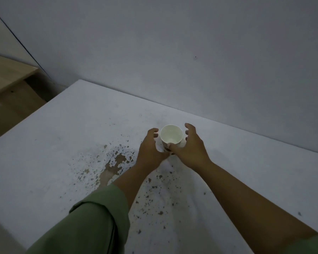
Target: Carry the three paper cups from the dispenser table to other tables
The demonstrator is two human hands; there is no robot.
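A: Head view, go. What's on the table (pixel 62 162)?

B: One white paper cup (pixel 171 135), upright, mouth open to the camera, looks empty inside. It stands past the middle of the top, toward the wall (pixel 173 43).

A: Hands?

B: Left hand (pixel 151 149) on the cup's left side, right hand (pixel 189 145) on its right, both curled around it. Fingers spread on both. Right thumb touches the cup low on the near side; the rest of the right fingers stand just off the rim. Left fingertips are just beside the rim. So loosely cupping it, not squeezed shut. Cannot tell if either hand bears any weight of it.

A: Is the cup on the surface or lifted?

B: Base is hidden behind the hands. Cannot tell.

A: Any print, logo, text?

B: Dark brownish marking low on the cup's near side, mostly covered by the thumbs. Too small and dim to read. No legible writing anywhere.

A: Table surface?

B: White top with brown patches (pixel 116 162) where the coating is chipped, left of and nearer than the cup, plus scattered specks.

A: Clothing?

B: Green sleeve (pixel 92 217) pushed up the left forearm; green edge at bottom right too.

A: Background?

B: Plain grey wall. Light wooden furniture (pixel 6 77) at far left, apart from the table.
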